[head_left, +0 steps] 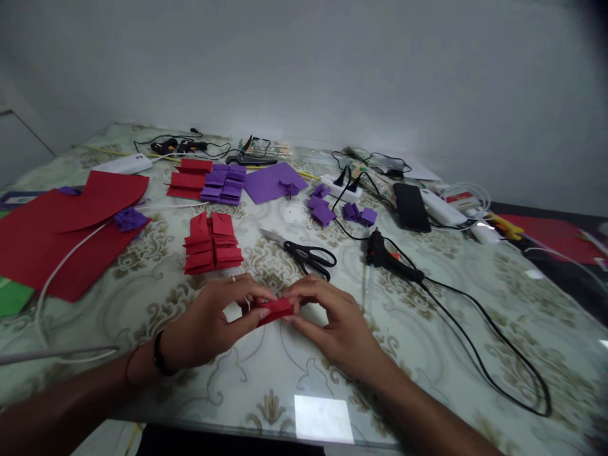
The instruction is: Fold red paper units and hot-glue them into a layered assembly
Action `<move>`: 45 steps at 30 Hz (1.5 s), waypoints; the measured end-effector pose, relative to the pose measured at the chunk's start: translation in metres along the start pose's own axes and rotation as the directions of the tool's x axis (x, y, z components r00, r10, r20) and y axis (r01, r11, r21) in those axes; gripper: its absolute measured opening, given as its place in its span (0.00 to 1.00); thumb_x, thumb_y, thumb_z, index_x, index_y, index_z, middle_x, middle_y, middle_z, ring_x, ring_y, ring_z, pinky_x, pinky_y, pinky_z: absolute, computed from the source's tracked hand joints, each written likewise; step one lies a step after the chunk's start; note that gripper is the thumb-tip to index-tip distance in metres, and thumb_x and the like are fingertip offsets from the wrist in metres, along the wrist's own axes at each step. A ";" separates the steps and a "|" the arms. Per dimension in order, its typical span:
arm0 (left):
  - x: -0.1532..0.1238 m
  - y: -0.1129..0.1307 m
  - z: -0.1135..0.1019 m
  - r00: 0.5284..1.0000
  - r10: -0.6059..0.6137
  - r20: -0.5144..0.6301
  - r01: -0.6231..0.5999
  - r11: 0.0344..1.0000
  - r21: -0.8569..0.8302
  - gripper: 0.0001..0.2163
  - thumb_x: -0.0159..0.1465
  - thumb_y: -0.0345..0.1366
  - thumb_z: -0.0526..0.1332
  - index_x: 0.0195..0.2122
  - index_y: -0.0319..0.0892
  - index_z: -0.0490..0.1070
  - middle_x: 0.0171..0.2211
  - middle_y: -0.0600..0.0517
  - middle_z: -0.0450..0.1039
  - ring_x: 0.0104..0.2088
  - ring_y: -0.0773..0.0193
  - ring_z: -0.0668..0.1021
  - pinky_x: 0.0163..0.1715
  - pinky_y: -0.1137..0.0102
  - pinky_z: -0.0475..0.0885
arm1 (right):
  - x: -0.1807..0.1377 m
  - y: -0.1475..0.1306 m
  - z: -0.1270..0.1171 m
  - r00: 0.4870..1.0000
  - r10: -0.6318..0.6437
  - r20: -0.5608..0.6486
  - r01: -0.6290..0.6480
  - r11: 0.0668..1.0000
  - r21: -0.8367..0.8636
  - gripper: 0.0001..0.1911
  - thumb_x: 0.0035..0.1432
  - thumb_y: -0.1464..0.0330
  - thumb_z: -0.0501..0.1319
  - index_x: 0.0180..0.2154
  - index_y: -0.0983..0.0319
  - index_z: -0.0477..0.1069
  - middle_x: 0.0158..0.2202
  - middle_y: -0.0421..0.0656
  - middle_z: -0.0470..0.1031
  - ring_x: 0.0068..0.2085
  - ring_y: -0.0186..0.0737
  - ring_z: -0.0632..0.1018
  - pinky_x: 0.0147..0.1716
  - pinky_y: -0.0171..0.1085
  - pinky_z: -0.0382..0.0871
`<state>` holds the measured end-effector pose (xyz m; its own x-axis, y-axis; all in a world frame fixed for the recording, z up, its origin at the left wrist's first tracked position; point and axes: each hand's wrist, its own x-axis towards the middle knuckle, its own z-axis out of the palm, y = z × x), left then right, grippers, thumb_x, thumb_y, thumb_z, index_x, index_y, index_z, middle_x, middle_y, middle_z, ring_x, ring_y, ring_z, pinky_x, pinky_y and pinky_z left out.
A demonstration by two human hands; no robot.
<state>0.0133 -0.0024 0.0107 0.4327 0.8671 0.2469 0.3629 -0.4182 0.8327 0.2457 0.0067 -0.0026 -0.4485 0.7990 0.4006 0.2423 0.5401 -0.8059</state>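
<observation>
A small folded red paper piece [274, 310] is pinched between both my hands just above the glass-topped table [427, 354]. My left hand [213, 323], with a ring and a dark wristband, grips its left end with closed fingers. My right hand [327, 323] grips its right end, fingers curled over it. A stack of folded red paper pieces [212, 244] lies just beyond my left hand. Black-handled scissors [306, 254] lie beyond my right hand.
Red sheets [61, 228] lie at the left with a white cable [71, 253] over them. Folded purple pieces [225, 182] and a purple sheet [270, 180] sit further back. A black glue gun [389, 259] with its cord, a phone [411, 206] and a power strip [344, 189] lie to the right.
</observation>
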 end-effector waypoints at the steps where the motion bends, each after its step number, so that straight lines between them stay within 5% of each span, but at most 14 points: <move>1: 0.000 0.000 0.000 1.000 0.011 0.002 -0.011 1.000 -0.003 0.07 0.68 0.30 0.64 0.45 0.46 0.79 0.39 0.52 0.83 0.40 0.61 0.83 0.42 0.68 0.76 | 0.000 0.000 0.000 1.000 -0.011 -0.006 0.011 1.000 -0.004 0.07 0.66 0.70 0.68 0.45 0.57 0.75 0.36 0.41 0.78 0.36 0.39 0.78 0.37 0.38 0.74; 7: 0.002 -0.001 -0.002 0.987 0.160 -0.022 -0.160 0.986 -0.034 0.07 0.69 0.29 0.65 0.45 0.44 0.81 0.41 0.50 0.82 0.41 0.63 0.82 0.43 0.69 0.78 | 0.001 0.000 0.001 0.994 -0.104 -0.035 0.103 0.994 -0.021 0.05 0.67 0.69 0.67 0.45 0.58 0.75 0.35 0.41 0.78 0.36 0.39 0.79 0.37 0.37 0.75; 16: -0.002 0.001 -0.003 0.989 0.147 0.005 -0.147 0.986 0.081 0.08 0.63 0.32 0.72 0.43 0.43 0.79 0.47 0.49 0.76 0.49 0.59 0.80 0.51 0.65 0.77 | 0.001 -0.001 0.000 0.994 -0.098 -0.051 0.097 0.995 -0.014 0.06 0.66 0.74 0.67 0.38 0.58 0.73 0.36 0.41 0.77 0.39 0.38 0.78 0.39 0.36 0.72; 26: -0.005 -0.003 0.004 0.949 0.290 -0.125 -0.251 0.932 0.261 0.02 0.68 0.29 0.66 0.39 0.41 0.78 0.41 0.50 0.78 0.42 0.63 0.82 0.45 0.69 0.78 | -0.001 0.001 0.001 0.991 -0.121 -0.053 0.117 0.990 -0.075 0.06 0.64 0.75 0.68 0.42 0.59 0.80 0.40 0.42 0.73 0.41 0.38 0.78 0.41 0.35 0.75; 34: -0.006 0.001 0.004 0.909 0.398 -0.123 -0.316 0.852 0.417 0.03 0.69 0.27 0.66 0.40 0.41 0.78 0.36 0.51 0.81 0.38 0.62 0.81 0.41 0.67 0.79 | -0.003 0.001 0.000 0.978 -0.177 -0.110 0.164 0.980 -0.116 0.08 0.64 0.77 0.68 0.41 0.58 0.80 0.38 0.42 0.74 0.39 0.38 0.77 0.38 0.37 0.74; 39: -0.004 0.002 0.004 0.911 0.390 -0.135 -0.312 0.864 0.395 0.05 0.68 0.24 0.64 0.40 0.41 0.78 0.37 0.50 0.84 0.40 0.63 0.84 0.44 0.68 0.81 | 0.003 0.000 0.003 0.975 -0.210 -0.076 0.201 0.974 -0.106 0.08 0.62 0.76 0.70 0.43 0.60 0.79 0.41 0.45 0.79 0.43 0.43 0.79 0.48 0.44 0.72; 45: -0.005 0.002 0.005 0.955 0.263 -0.137 -0.208 0.924 0.321 0.05 0.69 0.28 0.64 0.43 0.43 0.79 0.38 0.51 0.86 0.38 0.63 0.86 0.41 0.71 0.81 | 0.002 0.000 0.003 0.986 -0.164 -0.034 0.163 0.986 -0.039 0.08 0.65 0.78 0.66 0.43 0.60 0.79 0.34 0.43 0.80 0.36 0.41 0.78 0.39 0.41 0.72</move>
<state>0.0157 -0.0088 0.0087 0.3959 0.7552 0.5225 0.5097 -0.6540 0.5590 0.2421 0.0077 -0.0031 -0.4530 0.7079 0.5419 0.1991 0.6729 -0.7125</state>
